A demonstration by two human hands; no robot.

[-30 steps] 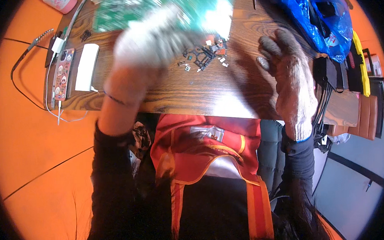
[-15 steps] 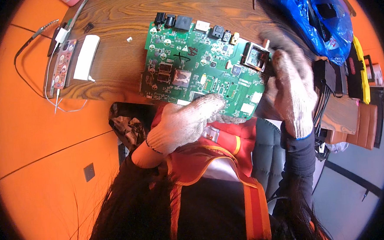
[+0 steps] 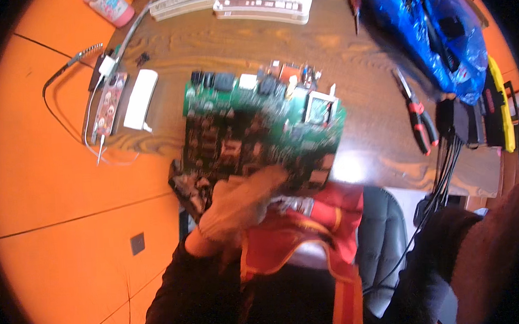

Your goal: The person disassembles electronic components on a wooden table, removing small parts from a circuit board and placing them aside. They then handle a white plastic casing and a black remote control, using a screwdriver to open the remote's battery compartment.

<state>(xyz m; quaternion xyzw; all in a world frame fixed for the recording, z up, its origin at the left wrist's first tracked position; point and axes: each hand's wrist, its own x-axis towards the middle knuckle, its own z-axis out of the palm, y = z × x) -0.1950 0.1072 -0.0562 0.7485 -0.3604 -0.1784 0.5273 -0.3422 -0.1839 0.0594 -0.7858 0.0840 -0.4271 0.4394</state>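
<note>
A green circuit board point(image 3: 251, 118) with black and white sockets along its far edge is tilted in front of me at the table's near edge. My left hand point(image 3: 244, 201), in a pale knit glove, grips its near edge, thumb on top and the other fingers hidden beneath. A square metal-framed part point(image 3: 320, 109) sits at the board's far right corner. Shadow darkens much of the board. My right hand point(image 3: 496, 255), also gloved, is raised at the lower right, away from the board; it is dim and blurred, and its fingers cannot be made out.
Red-and-black pliers point(image 3: 420, 121) lie right of the board, near black cables point(image 3: 445, 164) and a blue plastic bag point(image 3: 435, 35). White housings point(image 3: 263, 6) stand at the back. A white oblong piece point(image 3: 140, 101), a power strip point(image 3: 111, 105) and a pink bottle point(image 3: 110, 8) are leftward.
My right hand has left the board's right side and swung to the lower right. The board sits lower in view, now shadowed. The view has shifted, showing more of the table's back; the pliers are visible.
</note>
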